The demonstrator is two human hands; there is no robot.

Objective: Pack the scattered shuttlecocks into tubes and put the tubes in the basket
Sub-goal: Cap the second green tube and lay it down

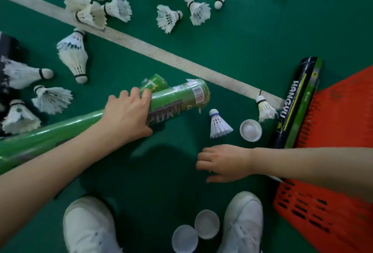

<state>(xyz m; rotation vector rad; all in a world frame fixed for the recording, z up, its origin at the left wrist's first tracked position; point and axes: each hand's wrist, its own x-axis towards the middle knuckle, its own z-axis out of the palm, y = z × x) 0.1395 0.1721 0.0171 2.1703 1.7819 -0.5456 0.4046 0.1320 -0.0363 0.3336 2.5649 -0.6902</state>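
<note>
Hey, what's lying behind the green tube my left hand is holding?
A second green tube shows one end behind the held tube, just past the left hand. Its remainder is covered by that hand and the held tube, so its contents cannot be seen.

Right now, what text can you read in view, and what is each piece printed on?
"HANGYU": white letters along the dark navy tube beside the red plastic basket.
"PORT": on the glossy green tube gripped by the left hand; anything before it is hidden.
White barcode label on that tube: digits too small to read.
</note>
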